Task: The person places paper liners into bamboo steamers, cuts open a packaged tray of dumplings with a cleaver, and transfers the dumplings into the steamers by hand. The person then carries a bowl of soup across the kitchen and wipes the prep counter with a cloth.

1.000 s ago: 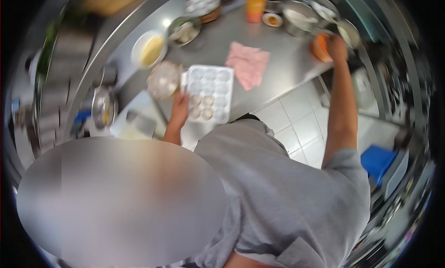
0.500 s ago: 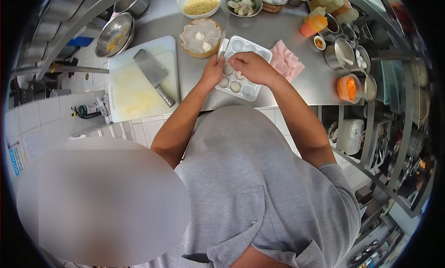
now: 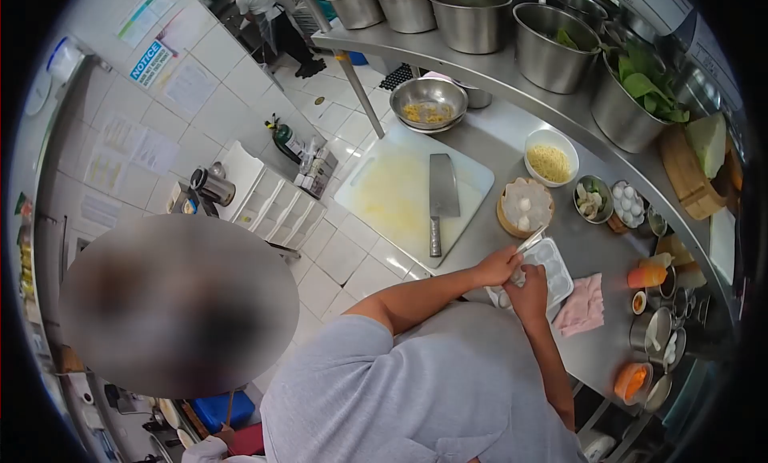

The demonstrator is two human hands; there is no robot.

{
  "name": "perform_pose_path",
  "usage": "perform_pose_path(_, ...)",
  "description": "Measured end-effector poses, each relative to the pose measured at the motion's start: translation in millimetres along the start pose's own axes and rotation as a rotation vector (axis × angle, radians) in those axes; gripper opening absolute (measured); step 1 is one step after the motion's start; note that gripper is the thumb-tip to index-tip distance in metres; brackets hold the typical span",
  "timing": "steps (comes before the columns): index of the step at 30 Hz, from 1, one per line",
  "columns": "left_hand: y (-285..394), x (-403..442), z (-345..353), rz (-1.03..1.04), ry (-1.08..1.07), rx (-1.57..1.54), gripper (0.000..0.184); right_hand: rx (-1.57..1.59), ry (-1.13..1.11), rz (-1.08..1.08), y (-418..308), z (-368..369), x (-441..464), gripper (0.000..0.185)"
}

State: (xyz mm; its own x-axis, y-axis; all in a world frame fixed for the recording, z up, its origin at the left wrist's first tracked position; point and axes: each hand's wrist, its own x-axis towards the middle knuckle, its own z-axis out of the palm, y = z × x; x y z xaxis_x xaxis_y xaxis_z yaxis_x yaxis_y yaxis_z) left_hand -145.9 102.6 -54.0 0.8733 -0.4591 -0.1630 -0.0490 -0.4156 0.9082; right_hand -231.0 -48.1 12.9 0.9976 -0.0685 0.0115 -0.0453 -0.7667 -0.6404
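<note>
My left hand (image 3: 500, 265) is closed around a narrow, flat, light-coloured tool (image 3: 531, 240) that points up and away. Close beside it, my right hand (image 3: 529, 292) has its fingers curled in; whatever they pinch is hidden. Both hands are over a white plastic tray (image 3: 563, 288) with round wells, some of which contain pale round pieces. Just beyond the tray is a round bamboo steamer (image 3: 507, 216) lined with pale paper, with two small white dumplings (image 3: 524, 204) inside. A pink cloth (image 3: 582, 306) lies crumpled to the right of the tray.
A cleaver (image 3: 444, 192) lies on the white cutting board (image 3: 384, 219) at left. Behind stand a bowl of yellow noodles (image 3: 550, 162), a bowl of greens (image 3: 593, 197) and metal bowls (image 3: 429, 101). Pots (image 3: 468, 19) fill the overhead shelf (image 3: 480, 66). Another person (image 3: 260, 7) stands far back.
My view has swung, so the counter appears turned and more wall and shelf show. My hands stay together over the tray, the flat tool still in the left one.
</note>
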Motion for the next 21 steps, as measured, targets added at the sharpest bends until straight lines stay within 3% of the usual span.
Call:
perform_pose_path(4, -8.9, -5.1, -0.1, 0.063, -0.007, 0.007, 0.037, 0.062, -0.007, -0.069, 10.1, 3.5, -2.0, 0.051)
perform_pose_path(7, -36.3, 0.1, 11.9, 0.082, -0.022, -0.240, 0.029, 0.053, -0.003, -0.084, 11.1, 5.9, -5.4, 0.049)
perform_pose_path(8, -82.0, 14.7, 24.1, 0.408, 0.020, 0.121, 0.026, 0.043, 0.018, -0.109, 16.8, 11.4, -4.0, 0.049)
perform_pose_path(9, -53.5, 7.7, 15.9, 0.171, -0.041, -0.187, 0.033, 0.094, 0.026, -0.065, 15.0, 11.8, -4.5, 0.048)
perform_pose_path(10, -56.3, 5.9, 11.9, 0.336, -0.029, 0.063, 0.034, 0.071, 0.017, -0.071, 13.4, 8.8, -3.0, 0.048)
perform_pose_path(11, -35.6, -0.1, 7.1, 0.279, 0.011, 0.002, 0.032, 0.093, 0.009, -0.042, 14.8, 7.1, -3.1, 0.049)
perform_pose_path(12, -2.5, -10.7, -1.5, -0.044, -0.072, -0.327, 0.036, 0.119, -0.001, -0.015, 12.6, 1.4, -5.7, 0.049)
perform_pose_path(21, 25.5, -11.2, -13.1, -0.069, -0.096, -0.314, 0.030, 0.165, -0.037, 0.013, 8.6, -14.2, -0.3, 0.048)
